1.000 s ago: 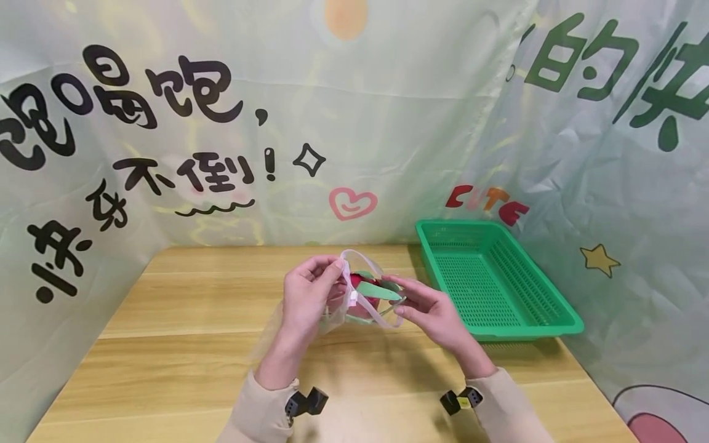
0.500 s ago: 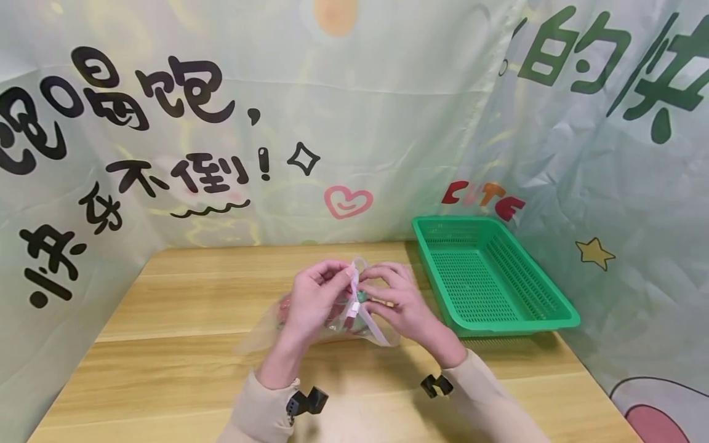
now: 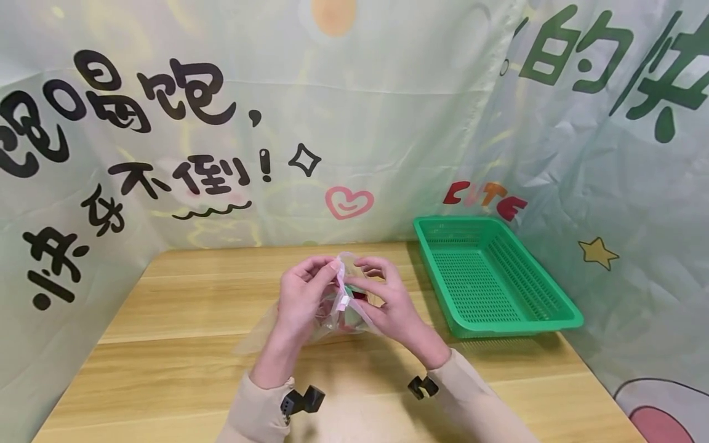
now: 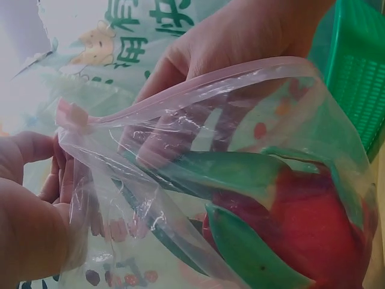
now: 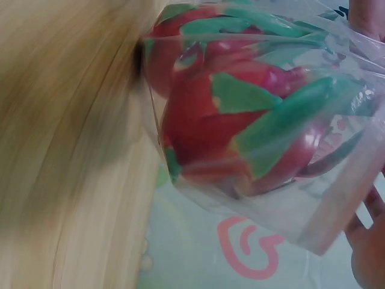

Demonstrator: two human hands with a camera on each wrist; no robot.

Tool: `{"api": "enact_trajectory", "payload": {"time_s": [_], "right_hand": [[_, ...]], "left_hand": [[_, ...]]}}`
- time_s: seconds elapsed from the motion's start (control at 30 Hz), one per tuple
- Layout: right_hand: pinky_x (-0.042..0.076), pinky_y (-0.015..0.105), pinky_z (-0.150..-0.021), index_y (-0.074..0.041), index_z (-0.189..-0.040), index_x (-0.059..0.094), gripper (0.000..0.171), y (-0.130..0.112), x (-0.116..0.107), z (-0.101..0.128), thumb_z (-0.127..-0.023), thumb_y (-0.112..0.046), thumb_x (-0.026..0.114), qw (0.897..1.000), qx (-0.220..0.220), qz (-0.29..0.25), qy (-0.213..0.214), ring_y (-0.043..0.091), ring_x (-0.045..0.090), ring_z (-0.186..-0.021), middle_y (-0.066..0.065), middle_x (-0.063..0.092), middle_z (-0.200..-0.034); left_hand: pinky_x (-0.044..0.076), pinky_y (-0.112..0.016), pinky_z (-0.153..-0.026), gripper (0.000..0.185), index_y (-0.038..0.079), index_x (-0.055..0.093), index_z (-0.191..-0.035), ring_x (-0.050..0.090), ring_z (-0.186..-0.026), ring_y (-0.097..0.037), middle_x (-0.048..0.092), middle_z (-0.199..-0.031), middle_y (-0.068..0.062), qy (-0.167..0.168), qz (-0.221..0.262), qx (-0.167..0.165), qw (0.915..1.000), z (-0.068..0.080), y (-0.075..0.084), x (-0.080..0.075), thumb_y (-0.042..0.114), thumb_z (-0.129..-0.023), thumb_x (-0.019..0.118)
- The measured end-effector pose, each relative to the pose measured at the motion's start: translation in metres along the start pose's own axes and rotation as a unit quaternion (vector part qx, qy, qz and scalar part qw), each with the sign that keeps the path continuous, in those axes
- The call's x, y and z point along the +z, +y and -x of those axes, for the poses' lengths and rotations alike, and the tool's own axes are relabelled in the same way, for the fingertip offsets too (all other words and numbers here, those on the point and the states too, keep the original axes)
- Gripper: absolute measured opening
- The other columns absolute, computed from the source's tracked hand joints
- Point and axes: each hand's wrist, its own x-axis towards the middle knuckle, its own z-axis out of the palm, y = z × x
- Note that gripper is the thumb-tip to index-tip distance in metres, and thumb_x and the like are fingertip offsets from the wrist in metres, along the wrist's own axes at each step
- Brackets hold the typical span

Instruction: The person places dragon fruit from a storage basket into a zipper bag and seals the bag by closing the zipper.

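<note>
A clear zip bag point(image 3: 357, 323) with a pinkish strip along its mouth hangs between my hands above the table. In the right wrist view it contains a red dragon fruit point(image 5: 198, 132) with green leaf tips, and a second dragon fruit point(image 5: 161, 63) behind it. My left hand point(image 3: 299, 298) pinches the mouth's edge, close to the pink slider point(image 4: 73, 115). My right hand point(image 3: 396, 304) is at the other side of the opening, its fingers spread. Through the film in the left wrist view, those fingers appear beside the leaves; whether they are inside the bag I cannot tell.
A green perforated basket point(image 3: 515, 329) stands at the right on the wooden table point(image 3: 188, 298). Printed cloth walls point(image 3: 388, 135) enclose the table's back and sides.
The dragon fruit by my right hand has sunk deeper into the bag. My right hand moved left to the mouth and spread its fingers. My left hand keeps its pinch.
</note>
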Motion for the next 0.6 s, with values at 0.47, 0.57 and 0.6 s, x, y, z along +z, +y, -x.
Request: {"api": "enact_trajectory", "payload": {"time_s": [0.47,0.57,0.6], "right_hand": [[0.051,0.024,-0.103,0.001,-0.119,0.074,0.041,0.004,-0.014,0.010,-0.080,0.008,0.085,0.991,0.093,-0.051,0.082,0.032,0.062,-0.120,0.020,0.065,-0.127],[0.053,0.027,-0.101,0.004,-0.122,0.072,0.047,0.009,-0.018,0.016,-0.078,0.013,0.084,0.985,0.147,-0.037,0.081,0.027,0.062,-0.120,0.018,0.066,-0.128],[0.055,0.031,-0.100,0.004,-0.123,0.072,0.046,0.011,-0.019,0.018,-0.079,0.013,0.083,0.983,0.165,-0.037,0.078,0.027,0.063,-0.119,0.018,0.066,-0.128]], "left_hand": [[0.059,-0.022,-0.063,0.008,0.001,0.072,-0.094,0.063,-0.070,-0.010,0.069,-0.081,-0.002,0.044,0.023,0.001,0.9987,-0.003,0.006,-0.008,-0.003,-0.096,0.066],[0.059,-0.022,-0.063,0.008,0.001,0.072,-0.094,0.063,-0.068,-0.010,0.069,-0.080,-0.002,0.042,0.027,0.005,0.9988,-0.004,0.007,-0.009,-0.004,-0.096,0.066],[0.059,-0.021,-0.063,0.008,0.001,0.072,-0.094,0.063,-0.068,-0.010,0.069,-0.080,-0.002,0.041,0.026,0.007,0.9988,-0.004,0.007,-0.010,-0.004,-0.096,0.066]]}}
